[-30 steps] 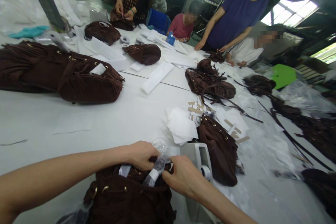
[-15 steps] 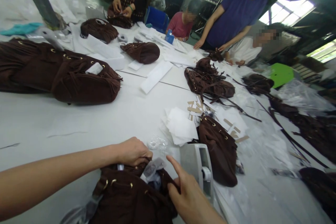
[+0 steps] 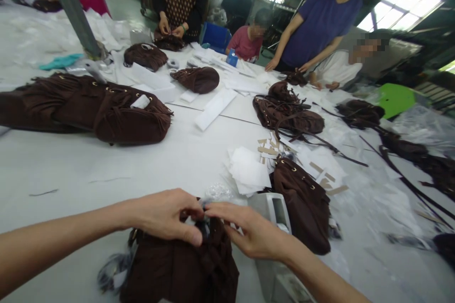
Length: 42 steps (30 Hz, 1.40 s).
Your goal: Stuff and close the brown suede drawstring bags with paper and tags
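A dark brown suede bag [image 3: 181, 270] lies at the near edge of the white table [image 3: 106, 165], right under my hands. My left hand [image 3: 163, 215] grips the bag's top, fingers curled and thumb pressed down on the opening. My right hand [image 3: 245, 229] meets it from the right, fingers pinched on the same spot at the bag's mouth, where a bit of clear plastic wrap [image 3: 204, 208] shows between the fingertips. A crumpled clear plastic piece [image 3: 218, 191] lies just beyond my hands.
A white tape dispenser [image 3: 275, 210] stands just right of my hands, beside another brown bag [image 3: 302, 203] and a stack of white sheets [image 3: 249, 170]. More brown bags [image 3: 131, 116] lie left and far. Several people work along the table's far side.
My right hand, which had lifted with a finger pointing out, has come back onto the bag's mouth next to my left hand. The white wrapped piece seen earlier is tucked out of sight.
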Motion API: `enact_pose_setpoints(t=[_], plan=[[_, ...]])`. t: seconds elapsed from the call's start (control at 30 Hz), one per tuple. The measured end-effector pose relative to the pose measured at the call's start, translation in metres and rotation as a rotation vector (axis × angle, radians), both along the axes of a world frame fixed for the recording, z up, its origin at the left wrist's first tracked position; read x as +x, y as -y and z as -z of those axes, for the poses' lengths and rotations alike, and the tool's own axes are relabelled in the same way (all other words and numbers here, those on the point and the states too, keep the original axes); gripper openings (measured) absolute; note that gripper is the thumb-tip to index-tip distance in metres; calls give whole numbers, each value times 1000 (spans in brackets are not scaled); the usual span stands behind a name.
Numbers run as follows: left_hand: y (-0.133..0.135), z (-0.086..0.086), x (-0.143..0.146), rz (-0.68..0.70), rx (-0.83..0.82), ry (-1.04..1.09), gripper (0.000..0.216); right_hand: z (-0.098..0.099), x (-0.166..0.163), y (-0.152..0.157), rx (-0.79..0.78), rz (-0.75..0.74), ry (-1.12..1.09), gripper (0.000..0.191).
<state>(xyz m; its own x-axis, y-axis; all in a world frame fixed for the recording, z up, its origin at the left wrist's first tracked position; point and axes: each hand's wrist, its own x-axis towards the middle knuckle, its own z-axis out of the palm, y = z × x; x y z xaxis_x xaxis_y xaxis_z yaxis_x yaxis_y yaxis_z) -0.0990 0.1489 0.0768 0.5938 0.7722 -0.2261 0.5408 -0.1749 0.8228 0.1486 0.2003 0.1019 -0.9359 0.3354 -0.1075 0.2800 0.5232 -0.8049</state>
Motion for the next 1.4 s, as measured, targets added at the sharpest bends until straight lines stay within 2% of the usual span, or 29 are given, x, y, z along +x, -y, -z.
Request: enact_pose_setpoints(t=[0.07,0.13,0.27,0.37,0.43,0.6,0.7,0.83,0.93,1.0,1.07,1.1,1.17,1.2,1.27,1.3,1.4], plan=[[19,0,12,18,61,-92,47,1,-16,-7,34,-219,98,55],[31,6,24,33,121,-164,47,6,-29,-14,92,-380,187,46],[40,20,30,51,154,-190,29,18,-39,-24,156,-546,266,33],[41,29,16,58,103,-179,22,26,-38,-26,198,-577,315,18],[40,33,5,55,38,-176,24,31,-35,-28,237,-539,353,11],[35,38,-8,30,-133,-44,22,43,-26,-37,227,-471,377,8],[32,47,-8,7,-256,56,23,53,-20,-42,200,-448,355,9],[34,64,-7,-123,-275,27,26,61,-14,-42,161,-317,353,12],[39,65,-6,-179,-242,43,23,46,-10,-33,84,-148,320,15],[42,58,-4,-163,-236,89,19,27,-8,-19,103,64,253,27],[44,47,-3,-156,-178,84,16,8,-9,1,157,326,196,21],[44,41,-2,-148,-144,66,15,1,-11,13,167,427,195,26],[43,28,0,-120,-109,40,15,-4,-17,38,131,528,250,47],[42,22,2,-105,-107,41,17,-3,-20,50,96,546,286,51],[39,10,8,-106,-97,25,25,8,-27,72,-26,592,336,52],[37,6,13,-125,-78,-5,32,15,-29,81,-140,634,343,52],[33,5,31,-175,-3,-169,55,35,-33,106,-700,777,219,48]])
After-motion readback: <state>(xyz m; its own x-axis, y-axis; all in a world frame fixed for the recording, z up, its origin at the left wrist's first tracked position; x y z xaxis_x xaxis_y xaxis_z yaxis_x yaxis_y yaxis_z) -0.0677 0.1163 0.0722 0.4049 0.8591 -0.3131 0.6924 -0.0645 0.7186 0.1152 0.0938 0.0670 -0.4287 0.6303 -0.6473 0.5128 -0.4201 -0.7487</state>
